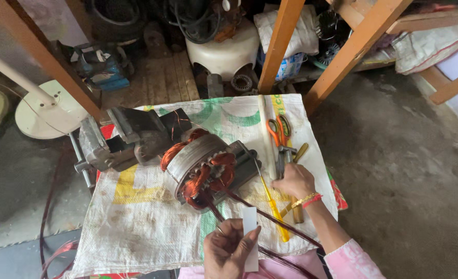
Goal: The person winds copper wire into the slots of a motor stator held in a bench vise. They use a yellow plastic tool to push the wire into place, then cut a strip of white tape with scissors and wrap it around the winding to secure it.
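A desk (136, 227) covered with a worn woven sack is seen in a cluttered workshop with a concrete floor (410, 170), wooden legs (278, 46) and a fan base (48, 111) around it. A white paper strip (250, 235) is pinched in the left hand (229, 250), just below the motor stator (208, 168) with copper windings, while the right hand (293, 181) is laid, fingers curled, on the tools beside it. A vise (131, 139) is set left of the stator; a yellow screwdriver (273, 206), orange scissors (279, 132) and trailing copper wires (270, 219) lie between and around the hands.
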